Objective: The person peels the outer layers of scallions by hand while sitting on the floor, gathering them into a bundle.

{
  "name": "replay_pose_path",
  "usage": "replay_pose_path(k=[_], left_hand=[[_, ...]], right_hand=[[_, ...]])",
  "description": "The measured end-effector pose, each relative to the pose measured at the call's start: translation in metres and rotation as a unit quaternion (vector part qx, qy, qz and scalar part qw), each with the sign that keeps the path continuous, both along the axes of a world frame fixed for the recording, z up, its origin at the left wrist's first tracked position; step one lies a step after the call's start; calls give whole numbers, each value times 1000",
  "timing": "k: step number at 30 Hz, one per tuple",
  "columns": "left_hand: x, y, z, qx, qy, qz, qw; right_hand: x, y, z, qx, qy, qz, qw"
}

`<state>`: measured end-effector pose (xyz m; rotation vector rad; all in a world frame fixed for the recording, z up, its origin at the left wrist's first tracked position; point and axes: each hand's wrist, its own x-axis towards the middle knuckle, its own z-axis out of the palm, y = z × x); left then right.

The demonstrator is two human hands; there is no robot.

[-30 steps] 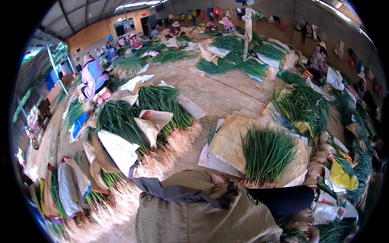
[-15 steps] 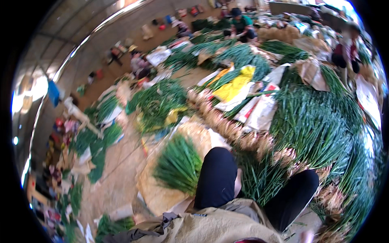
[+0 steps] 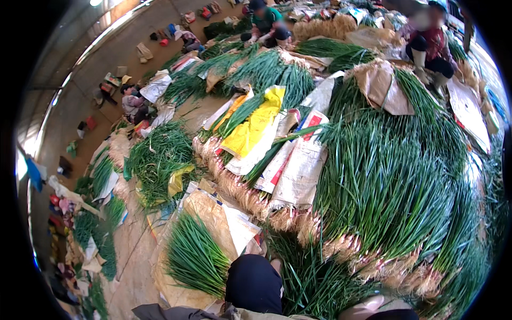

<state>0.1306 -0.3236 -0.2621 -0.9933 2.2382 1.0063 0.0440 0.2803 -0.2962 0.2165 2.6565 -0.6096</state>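
Note:
At the lower edge, a pale blurred shape beside my dark right knee looks like my right hand [image 3: 365, 308]. Its fingers do not show clearly, and I can make out nothing held in it. It is nearest to loose green onion leaves [image 3: 306, 280] lying between my knees. My left hand is out of view. By my left knee [image 3: 255, 285], a fanned bundle of green onions [image 3: 194, 253] rests on a tan sheet [image 3: 205, 209]. To the right, a long bank of green onions [image 3: 384, 181] lies with its pale, rooty ends toward me.
A yellow sack [image 3: 256, 125] and a white sack [image 3: 298, 173] lie over the onions ahead. A tangled leaf heap [image 3: 160, 154] sits at left. Co-workers crouch farther off: one in green [image 3: 265, 24], one in dark red [image 3: 434, 42], another at left [image 3: 133, 101].
The view has swung up and to the right, so the onions and sacks appear lower and farther left. My knees now sit at the lower edge. The onion bundle stays on its sheet.

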Motion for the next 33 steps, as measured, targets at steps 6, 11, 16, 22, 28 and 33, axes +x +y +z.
replay_pose_path(k=[6, 11, 16, 22, 28, 33], left_hand=[[-3, 3, -1, 4, -2, -72, 997], [29, 4, 11, -28, 27, -192, 981], [-16, 17, 67, -198, 194, -445, 852], [-56, 178, 373, -270, 602, -540, 522], [43, 299, 452, -205, 524, -784, 262], [52, 341, 452, -222, 522, -794, 217]], right_hand=[[28, -1, 8, -12, -1, -17, 1000], [115, 6, 14, -29, 9, -44, 999], [203, 19, 27, -32, 12, -87, 996], [254, 31, 69, -35, 11, -125, 991], [241, 74, 127, -33, 86, -139, 986], [211, 140, 214, 14, 222, -140, 965]])
